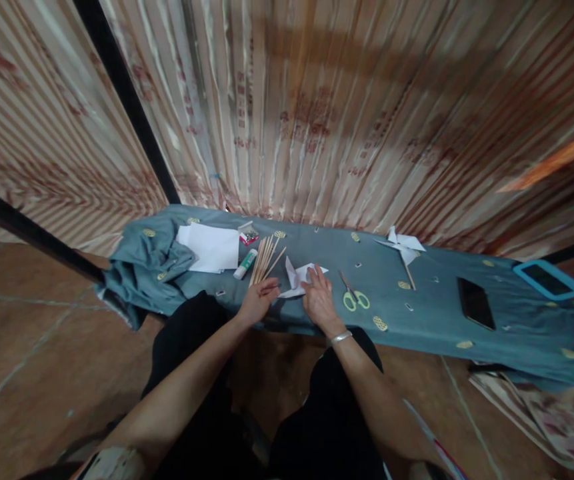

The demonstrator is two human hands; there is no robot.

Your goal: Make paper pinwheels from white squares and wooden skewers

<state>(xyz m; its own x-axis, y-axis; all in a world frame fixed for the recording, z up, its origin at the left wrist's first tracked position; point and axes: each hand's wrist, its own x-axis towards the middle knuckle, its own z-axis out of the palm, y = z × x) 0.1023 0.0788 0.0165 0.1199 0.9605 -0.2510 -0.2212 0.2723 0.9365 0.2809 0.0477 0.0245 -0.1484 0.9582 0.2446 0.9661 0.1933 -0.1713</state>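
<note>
A white paper pinwheel [293, 279], partly folded with one flap standing up, lies on the cloth in front of me. My right hand [319, 299] presses on its right side, fingers stretched out and apart. At the paper's left corner is my left hand [259, 301], its fingers loosely bent and apart; I see nothing held in it. Thin wooden sticks [265, 259] lie just beyond that hand, beside a glue stick [245, 264]. Right of the paper rest scissors [355, 299] with light green handles. A finished-looking pinwheel [403, 248] on a stick lies farther right.
White paper sheets [214, 247] lie at the left, near a small box of metal pins [248, 235]. A dark phone [475, 303] and a blue-framed tablet [550, 279] are at the right. The grey-blue cloth [437, 313] covers a low bench against a striped curtain [307, 120].
</note>
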